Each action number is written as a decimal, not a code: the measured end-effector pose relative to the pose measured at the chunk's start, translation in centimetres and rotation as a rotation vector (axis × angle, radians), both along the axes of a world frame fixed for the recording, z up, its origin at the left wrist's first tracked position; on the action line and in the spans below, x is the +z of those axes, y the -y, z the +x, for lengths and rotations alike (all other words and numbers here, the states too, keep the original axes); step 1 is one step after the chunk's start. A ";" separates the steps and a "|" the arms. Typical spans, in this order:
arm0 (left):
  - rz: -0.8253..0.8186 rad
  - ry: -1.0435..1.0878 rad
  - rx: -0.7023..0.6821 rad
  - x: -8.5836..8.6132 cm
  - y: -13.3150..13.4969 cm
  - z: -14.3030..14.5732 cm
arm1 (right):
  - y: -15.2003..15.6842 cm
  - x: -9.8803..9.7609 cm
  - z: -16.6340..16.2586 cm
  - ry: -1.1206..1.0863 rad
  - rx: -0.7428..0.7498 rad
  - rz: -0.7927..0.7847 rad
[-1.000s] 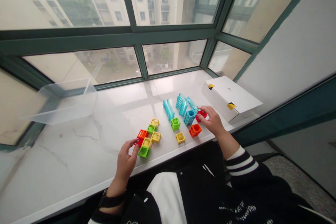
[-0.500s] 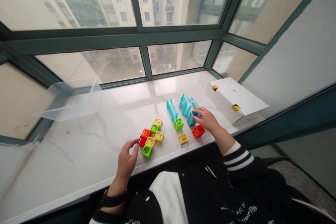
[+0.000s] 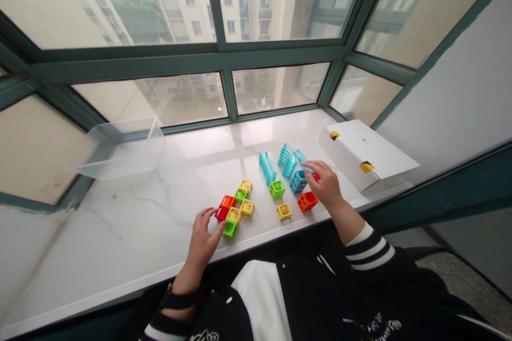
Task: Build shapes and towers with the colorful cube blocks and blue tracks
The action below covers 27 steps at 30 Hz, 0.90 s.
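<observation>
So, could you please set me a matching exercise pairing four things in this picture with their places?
1. Person's left hand
2. Rectangular white box with yellow-and-black tabs
3. Clear rectangular plastic bin
4. Separate yellow plastic cube

A. Left part of the white counter, by the window
B. Just left of the separate orange-red plastic cube
C. At the left edge of the coloured plastic cube cluster
D. Right part of the counter, towards the wall

Pairs: 1-C; 2-D; 3-A; 4-B.
</observation>
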State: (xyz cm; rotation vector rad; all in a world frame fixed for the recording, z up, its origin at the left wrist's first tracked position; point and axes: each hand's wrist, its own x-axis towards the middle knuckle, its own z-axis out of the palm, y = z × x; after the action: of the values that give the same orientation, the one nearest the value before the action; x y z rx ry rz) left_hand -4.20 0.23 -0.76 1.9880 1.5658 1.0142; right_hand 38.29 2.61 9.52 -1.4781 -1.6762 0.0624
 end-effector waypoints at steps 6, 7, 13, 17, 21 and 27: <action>-0.074 -0.085 -0.021 -2.7 0.7 1.0 | 2.0 0.0 -5.6 -0.062 0.296 -0.006; -0.074 -0.093 -0.019 -3.0 0.8 1.1 | 2.1 -0.4 -6.6 -0.046 0.368 -0.037; -0.101 -0.017 -0.076 -3.5 1.2 0.7 | 1.4 -4.7 -12.6 0.198 0.586 -0.281; -0.162 0.037 -0.081 -3.3 1.5 0.6 | 1.3 -7.3 -15.5 0.314 0.586 -0.394; -0.168 0.035 -0.062 -3.1 1.7 0.6 | 1.7 -8.7 -17.0 0.347 0.546 -0.436; -0.220 0.047 -0.075 -2.6 1.8 0.3 | 2.4 -9.4 -17.3 0.350 0.527 -0.444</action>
State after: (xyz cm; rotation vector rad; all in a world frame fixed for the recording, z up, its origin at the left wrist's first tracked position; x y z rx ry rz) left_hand -3.90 -1.54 -3.34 1.8457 1.4961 0.8155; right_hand 21.00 0.25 0.12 -1.3652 -2.4244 0.5163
